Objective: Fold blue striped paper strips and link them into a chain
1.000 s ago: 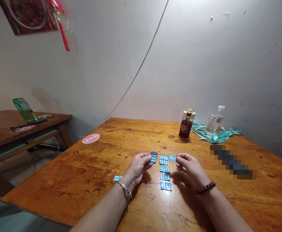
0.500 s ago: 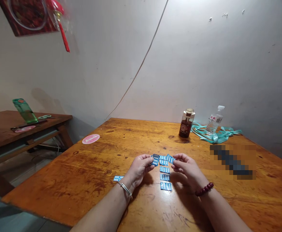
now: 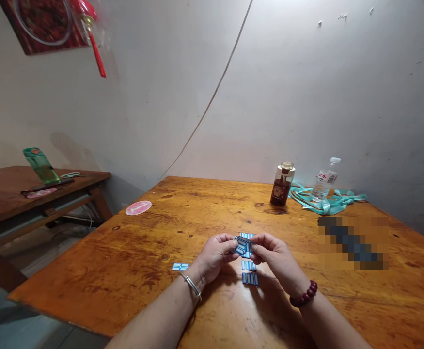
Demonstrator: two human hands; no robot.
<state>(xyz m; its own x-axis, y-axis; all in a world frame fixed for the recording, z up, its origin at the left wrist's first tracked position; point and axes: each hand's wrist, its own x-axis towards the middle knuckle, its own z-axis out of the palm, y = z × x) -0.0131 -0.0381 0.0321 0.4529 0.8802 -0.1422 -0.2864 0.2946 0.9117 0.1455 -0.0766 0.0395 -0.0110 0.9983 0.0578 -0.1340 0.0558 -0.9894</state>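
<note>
My left hand (image 3: 213, 259) pinches a small bunch of blue-and-white label sticker sheets (image 3: 240, 246) between thumb and fingers. My right hand (image 3: 279, 259) meets it from the other side, thumb and forefinger closed on a label sticker sheet (image 3: 248, 247) at the bunch's right edge. Fingers and overlapping sheets hide how many are held. Below the hands, separate label sticker sheets lie in a column on the table, the nearest sheet (image 3: 250, 279) below another sheet (image 3: 248, 265). Past my fingers, part of a further sheet (image 3: 247, 235) shows. One more sheet (image 3: 180, 266) lies left, beside my left wrist.
The wooden table (image 3: 193, 203) meets a wall at the back. A dark-filled bottle (image 3: 281, 186), a clear water bottle (image 3: 324, 182) and turquoise ribbon (image 3: 328, 207) stand back right, near a blurred dark object (image 3: 353, 244). Left, another table (image 3: 1, 198) holds a green bottle (image 3: 41, 166).
My right hand has moved left, bringing its label sticker sheet against the bunch in my left hand. Both hands are now closer together over the column. The view has shifted slightly.
</note>
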